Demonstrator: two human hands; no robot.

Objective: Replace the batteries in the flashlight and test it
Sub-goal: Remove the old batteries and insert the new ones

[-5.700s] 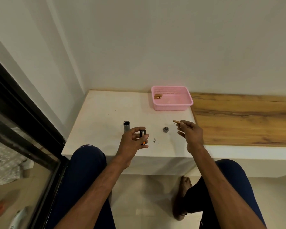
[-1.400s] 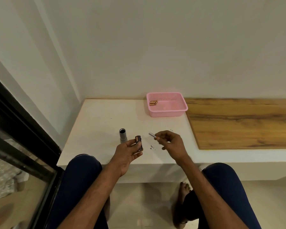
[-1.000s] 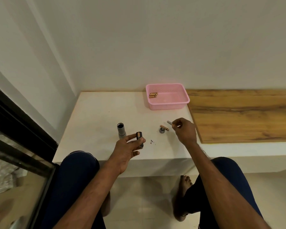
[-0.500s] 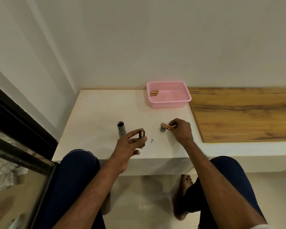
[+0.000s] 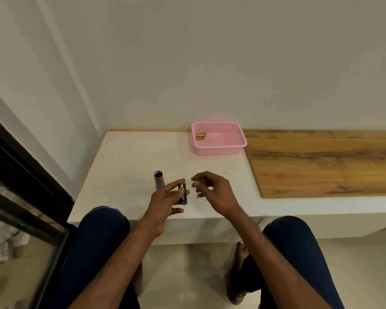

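My left hand (image 5: 165, 200) holds a small black battery holder (image 5: 183, 196) upright over the white table's front edge, a copper battery end showing at its top. The grey flashlight body (image 5: 159, 180) stands upright just behind my left hand, its open end up. My right hand (image 5: 213, 191) hovers just right of the holder, fingers loosely curled, fingertips close to it, with nothing visible in them. It hides the table patch behind it. A pink basket (image 5: 221, 150) at the back holds several copper batteries (image 5: 201, 136).
The white table (image 5: 125, 166) meets a wooden counter (image 5: 321, 161) on the right. Small dark specks (image 5: 197, 197) lie near the front edge. A black window frame (image 5: 20, 175) runs along the left. My knees sit under the table's front edge.
My right hand, which carried a battery to the loose cap on the table, has come back left toward the holder with nothing visible in it. The left hand kept holding the holder.
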